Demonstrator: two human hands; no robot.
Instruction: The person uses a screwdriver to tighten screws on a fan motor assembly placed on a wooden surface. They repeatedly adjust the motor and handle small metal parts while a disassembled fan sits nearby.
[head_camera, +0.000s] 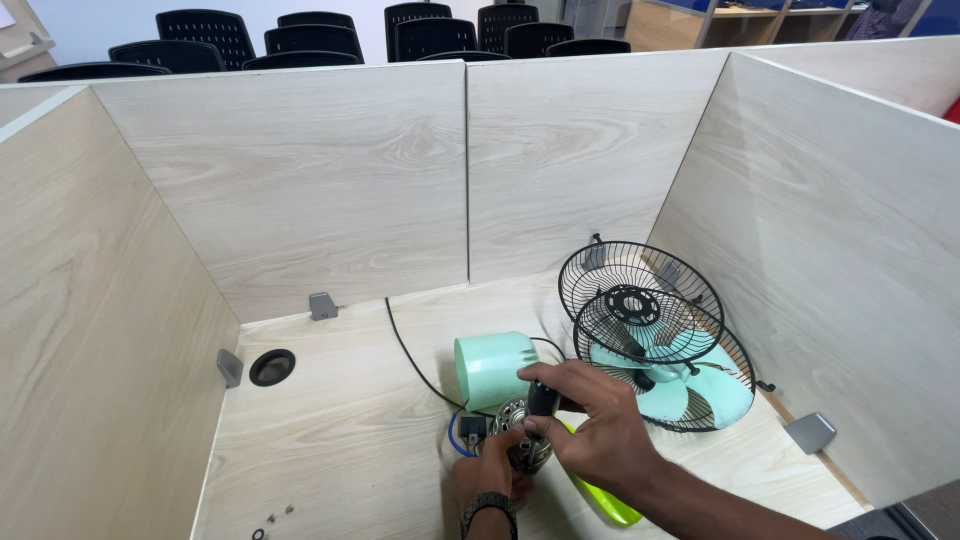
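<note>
Left hand (487, 478) closed under the metal fan motor (522, 440), grip cupping it just above the bench (340, 420); right hand (590, 420) clamped on a black-handled tool (543, 398) atop the motor; mint motor cover (492, 368) just behind; wire fan guards (640, 310) and blade (700, 392) lie right.

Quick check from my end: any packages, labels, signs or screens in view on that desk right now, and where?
None that I can see: no package, label, sign or screen.
On the desk there are only fan parts: a mint motor cover, black grilles, and the bare motor held between the left hand and right hand.
</note>
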